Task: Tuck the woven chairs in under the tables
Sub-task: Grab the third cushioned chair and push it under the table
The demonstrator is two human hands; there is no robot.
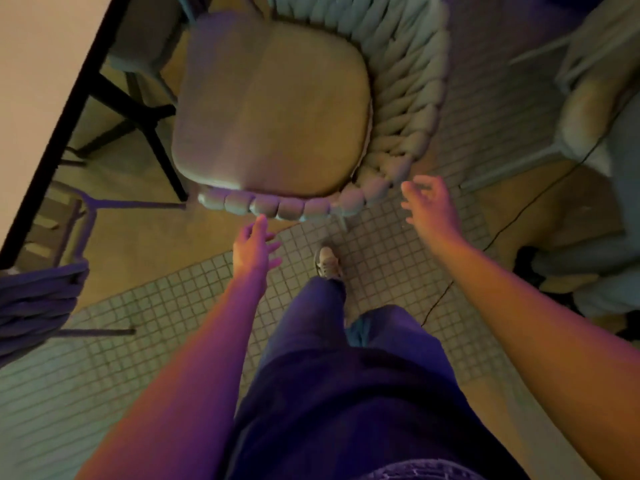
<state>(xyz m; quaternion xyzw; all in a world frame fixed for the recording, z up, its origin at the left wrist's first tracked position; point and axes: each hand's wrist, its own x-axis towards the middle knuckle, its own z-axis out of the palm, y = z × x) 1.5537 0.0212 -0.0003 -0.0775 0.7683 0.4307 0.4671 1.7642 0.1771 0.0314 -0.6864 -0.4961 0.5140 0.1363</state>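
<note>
A woven chair point(408, 109) with a thick braided grey back and a tan seat cushion stands in front of me, seen from above. Its front edge faces the table point(38, 81) at the upper left, and the seat sits outside the table's dark edge. My left hand point(254, 247) hovers just below the braided back rim with its fingers apart, a small gap between them and the weave. My right hand point(429, 206) is open beside the rim's right corner, fingers curled and spread, holding nothing.
A second woven chair point(38, 299) juts in at the lower left. Another chair point(595, 133) and a dark cable point(519, 209) lie at the right. Black table legs point(152, 133) stand under the table. My shoe point(327, 263) is on the small-tiled floor behind the chair.
</note>
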